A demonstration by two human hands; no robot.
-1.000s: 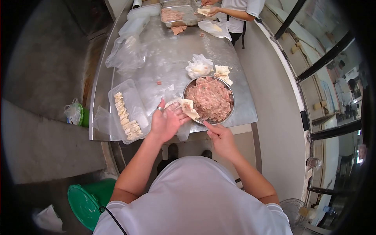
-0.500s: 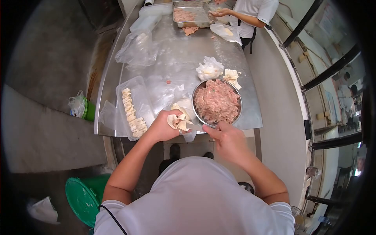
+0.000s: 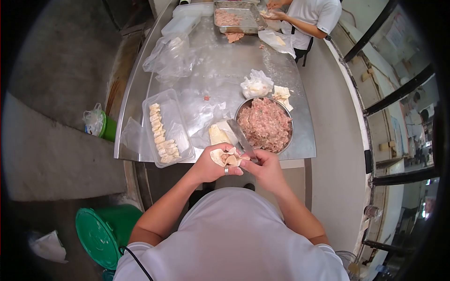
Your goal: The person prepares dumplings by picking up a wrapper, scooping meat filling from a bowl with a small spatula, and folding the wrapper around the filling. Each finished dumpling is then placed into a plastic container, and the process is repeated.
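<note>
My left hand (image 3: 213, 165) cups a dumpling wrapper (image 3: 218, 158) with a bit of meat filling in it; its edges are partly gathered up. My right hand (image 3: 267, 171) grips a flat metal blade (image 3: 240, 136) that points up and away over the table. The thumb and fingertips of that hand also touch the wrapper's right edge. Just beyond, a steel bowl (image 3: 291, 136) holds a heap of minced meat (image 3: 263, 122). A stack of wrappers (image 3: 218, 134) lies on plastic behind my left hand. To the left, a clear plastic tray (image 3: 180, 124) contains a row of folded dumplings (image 3: 157, 122).
Behind the bowl are a white plastic bag (image 3: 257, 84) and loose wrappers (image 3: 282, 96). Clear bags (image 3: 171, 58) lie far left on the steel table (image 3: 220, 61). A co-worker (image 3: 309, 18) stands by a metal meat tray (image 3: 253, 23). A green bin (image 3: 101, 234) stands on the floor, lower left.
My right hand has moved in against the wrapper, and the blade has swung from pointing left into the wrapper to pointing up and away. The wrapper's edges are more gathered.
</note>
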